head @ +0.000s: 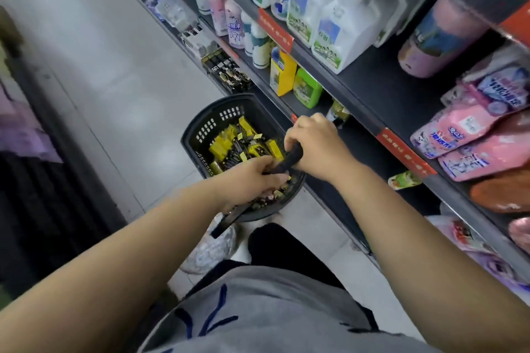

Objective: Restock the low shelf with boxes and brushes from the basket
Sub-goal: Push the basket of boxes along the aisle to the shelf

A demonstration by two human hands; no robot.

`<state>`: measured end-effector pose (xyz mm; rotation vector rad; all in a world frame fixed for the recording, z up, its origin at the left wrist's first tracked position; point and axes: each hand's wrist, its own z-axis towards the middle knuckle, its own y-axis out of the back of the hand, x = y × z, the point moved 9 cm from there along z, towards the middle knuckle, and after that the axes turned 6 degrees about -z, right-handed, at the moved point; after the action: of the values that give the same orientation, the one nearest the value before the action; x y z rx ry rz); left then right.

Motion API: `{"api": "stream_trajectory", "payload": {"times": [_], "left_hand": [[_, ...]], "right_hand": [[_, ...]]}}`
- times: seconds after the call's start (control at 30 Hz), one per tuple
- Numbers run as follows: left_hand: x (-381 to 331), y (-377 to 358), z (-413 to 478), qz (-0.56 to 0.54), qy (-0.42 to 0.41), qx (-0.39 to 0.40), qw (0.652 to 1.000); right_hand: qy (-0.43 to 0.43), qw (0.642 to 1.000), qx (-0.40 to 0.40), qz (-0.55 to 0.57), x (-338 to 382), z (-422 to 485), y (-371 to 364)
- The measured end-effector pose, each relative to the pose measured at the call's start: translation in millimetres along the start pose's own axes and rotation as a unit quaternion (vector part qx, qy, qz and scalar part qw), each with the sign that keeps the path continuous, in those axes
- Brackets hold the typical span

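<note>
Grip: your left hand [255,179] and right hand [312,143] both clutched the basket handle [291,160], probably to reposition it.
Basket [198,135]: sat centre frame, just beside the low shelf [378,169].

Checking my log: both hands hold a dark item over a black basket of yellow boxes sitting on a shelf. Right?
No. The head view shows the basket on the floor, not on a shelf. Left hand and right hand do hold the dark item over it.

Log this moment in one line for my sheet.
left hand grips black handle | right hand grips it | basket on floor, stocked
</note>
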<state>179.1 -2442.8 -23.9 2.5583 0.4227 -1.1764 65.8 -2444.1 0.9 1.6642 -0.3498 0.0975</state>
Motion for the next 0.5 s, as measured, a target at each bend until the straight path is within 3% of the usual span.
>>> {"api": "stream_trajectory", "payload": {"times": [0.13,0.27,0.4,0.5], "left_hand": [[-2.3,47.8,10.5,-0.046,-0.006,-0.003,0.999],[-4.2,66.8,23.1,-0.050,-0.019,0.069,0.996],[-4.1,102.8,45.1,-0.107,-0.005,0.095,0.990],[8.2,152.1,61.2,-0.134,0.034,0.087,0.987]], "right_hand": [[0.011,1.000,0.007,-0.007,19.8,53.2,7.2],[-0.089,0.990,-0.075,0.075,12.5,55.0,9.5],[-0.247,0.925,-0.197,0.212,-8.2,37.9,4.2],[-0.302,0.913,-0.119,0.245,-6.4,45.8,-28.0]]}}
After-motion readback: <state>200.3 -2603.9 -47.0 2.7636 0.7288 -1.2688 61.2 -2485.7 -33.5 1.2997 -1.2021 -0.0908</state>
